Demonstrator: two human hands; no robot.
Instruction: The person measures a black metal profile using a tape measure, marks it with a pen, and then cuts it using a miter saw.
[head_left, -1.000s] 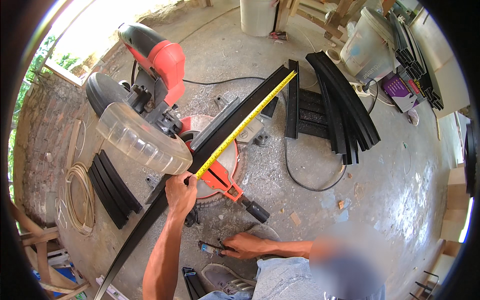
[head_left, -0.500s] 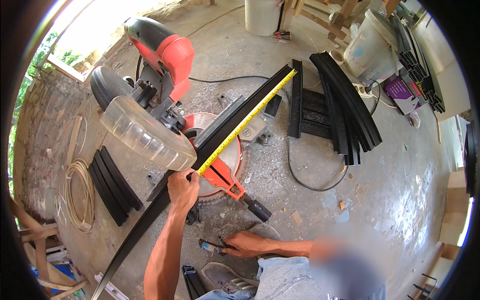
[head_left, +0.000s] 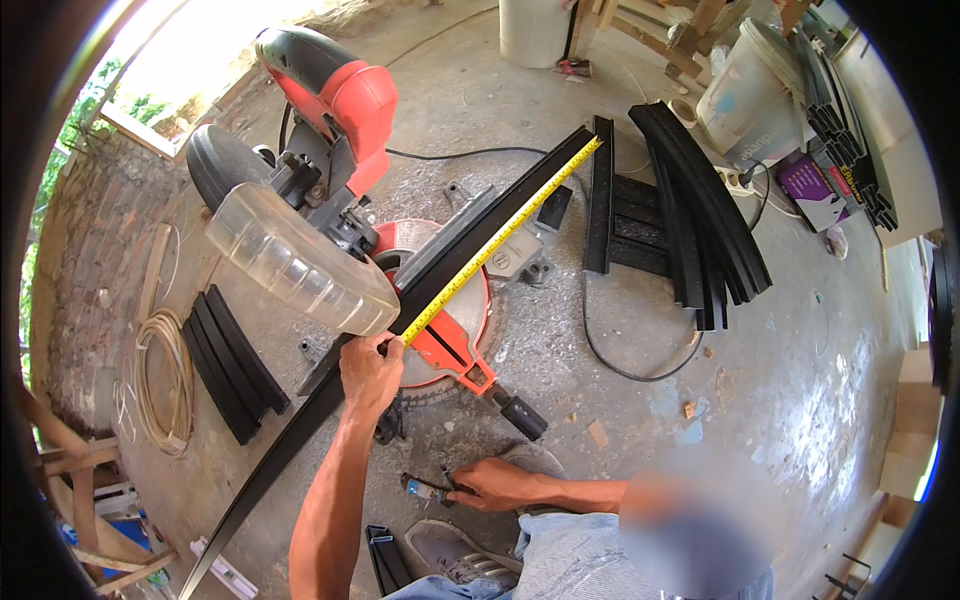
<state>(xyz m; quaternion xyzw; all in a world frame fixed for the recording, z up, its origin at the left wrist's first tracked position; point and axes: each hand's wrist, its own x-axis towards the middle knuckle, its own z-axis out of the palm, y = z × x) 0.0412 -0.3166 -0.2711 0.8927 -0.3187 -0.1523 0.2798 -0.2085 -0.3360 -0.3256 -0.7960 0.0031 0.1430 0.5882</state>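
Observation:
A long black channel-shaped strip (head_left: 290, 440) lies slantwise across a red mitre saw (head_left: 440, 345), passing under its clear blade guard (head_left: 300, 262). Along the strip's upper part stretches a yellow tape measure blade (head_left: 500, 240). My left hand (head_left: 370, 378) is closed at the blade's near end, pinching it against the strip beside the guard. Low over the floor in front of the saw, my right hand (head_left: 495, 484) has its fingers curled around a small dark object with a blue-labelled part (head_left: 424, 489); its kind is unclear.
Cut black strips (head_left: 690, 210) are piled right of the saw, others (head_left: 232, 365) left beside a coiled pale cable (head_left: 163, 380). A black cord (head_left: 620, 368) loops over the floor. A white bucket (head_left: 752, 95) and purple box (head_left: 810, 190) stand back right.
The whole view has shifted slightly. Both hands keep their places on the tape measure and the small object, and the strip and saw stay as they were.

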